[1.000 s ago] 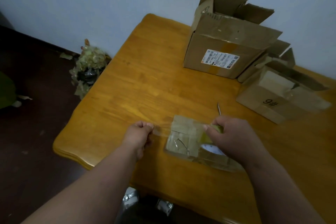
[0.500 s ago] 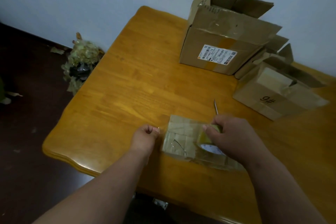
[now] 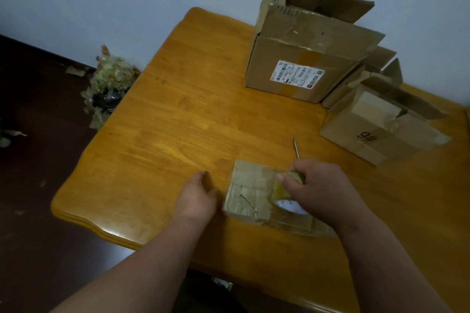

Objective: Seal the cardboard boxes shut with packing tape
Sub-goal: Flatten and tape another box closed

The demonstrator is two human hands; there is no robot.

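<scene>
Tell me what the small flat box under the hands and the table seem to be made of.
The small flat brown box looks like corrugated cardboard, matte, with glossy strips that suggest clear tape. The orange-brown table looks like varnished wood: visible grain, plank joints and a soft sheen. The roll gripped by the right hand seems to be yellowish translucent plastic tape.
</scene>
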